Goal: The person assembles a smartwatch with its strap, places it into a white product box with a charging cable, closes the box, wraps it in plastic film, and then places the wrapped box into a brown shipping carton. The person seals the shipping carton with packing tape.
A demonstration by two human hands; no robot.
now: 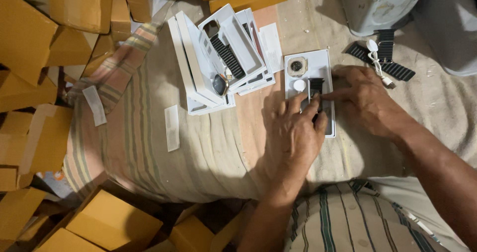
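Both hands are being held close together over a white tray [323,63] lying on a cloth-covered surface [208,147]. The left hand [293,128] is being rested palm down on the near end of the tray, its fingertips [314,104] pinched on a black strap [316,85] seated in the tray's right-hand slot. The right hand [365,100] is being brought in from the right, fingers stretched toward the same strap and touching it at the tray's edge; its grip is loose, not clamped round anything.

Just beyond the left fingertips, a small white round puck [299,84] is being kept in the tray, and farther out a square watch body [297,66] with a dark face is lying in its recess.

Beyond the right hand, two black ribbed straps [392,68] and a white charging cable [376,58] are lying loose on the cloth, near but not touching the hand.

Well to the left of the left hand, a stack of open white boxes [218,58] is being kept, one holding a watch with a black band [226,57]. White paper slips [172,128] are lying flat on the cloth farther left.

Brown cartons [30,43] are being piled around the left side and near the person's lap, where striped fabric [348,222] is showing.
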